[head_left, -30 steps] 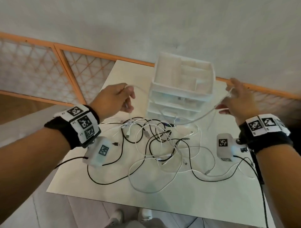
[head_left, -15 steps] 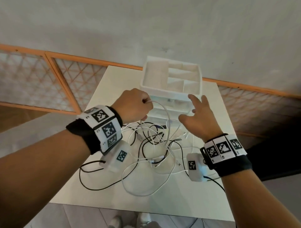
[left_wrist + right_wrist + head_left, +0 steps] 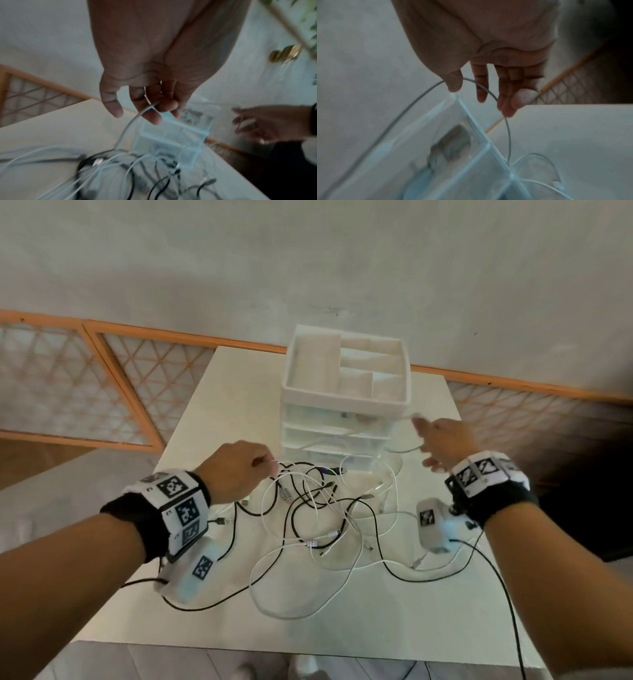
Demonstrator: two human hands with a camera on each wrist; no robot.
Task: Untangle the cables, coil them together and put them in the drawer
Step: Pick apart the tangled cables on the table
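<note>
A tangle of black and white cables (image 3: 322,505) lies on the white table (image 3: 342,631) in front of a white drawer unit (image 3: 342,402). My left hand (image 3: 270,465) hovers at the tangle's left edge and pinches a white cable (image 3: 126,127) between thumb and fingers (image 3: 164,105). My right hand (image 3: 423,433) is raised beside the unit's right front corner. The same sort of white cable (image 3: 412,102) runs between its thumb and forefinger and down past the other fingers (image 3: 508,108), which are nearly straight. The drawers look shut; the image is blurred.
The unit's top is an open tray with dividers (image 3: 356,364). Some cable plugs (image 3: 286,494) lie loose in the pile. An orange-framed lattice screen (image 3: 113,385) stands behind the table, with a plain wall above. The table's near edge (image 3: 308,654) is close to me.
My right hand has swung out to the right, away from the left hand, with a white cable now running through it. My left hand has dropped lower toward the tangle, still pinching its cable.
</note>
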